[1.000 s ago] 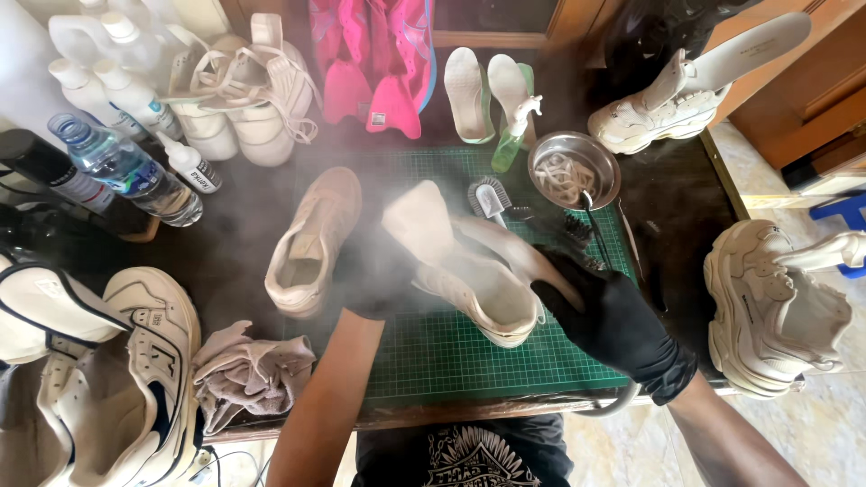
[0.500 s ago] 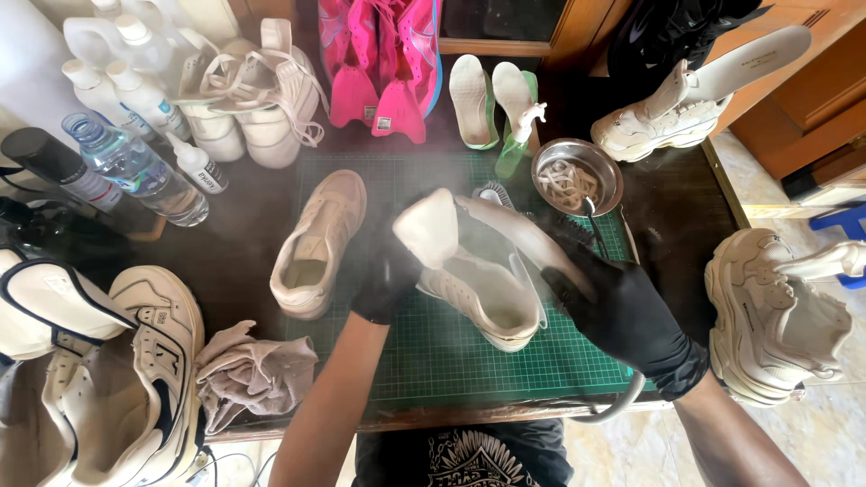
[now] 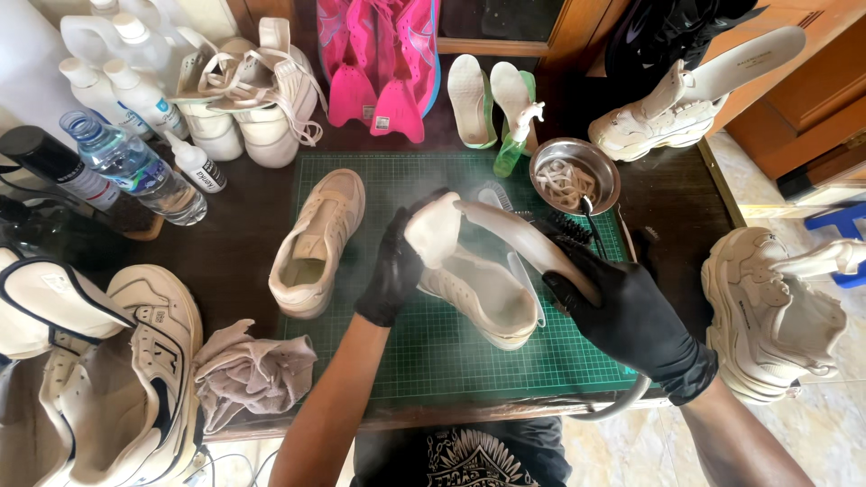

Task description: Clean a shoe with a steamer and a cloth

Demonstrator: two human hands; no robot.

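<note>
Right then, the left hand [image 3: 394, 271], in a black glove, had its fingers wrapped round the toe of a cream shoe [image 3: 478, 284] that lay on the green mat [image 3: 433, 352] on the worktop. Meanwhile the right hand [image 3: 622, 311], gloved too, had its fingers closed round a pale curved hose [image 3: 528, 239] whose end was at the shoe. Just left of it sat another cream shoe [image 3: 317, 243], and a metal bowl [image 3: 575, 176] stood behind

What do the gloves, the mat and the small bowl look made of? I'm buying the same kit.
Gloves on the left hand and right hand: thin black rubber, probably nitrile, slightly glossy and skin-tight. Mat: green gridded, matte, likely vinyl. Bowl: shiny, reflective metal, probably steel.
</note>
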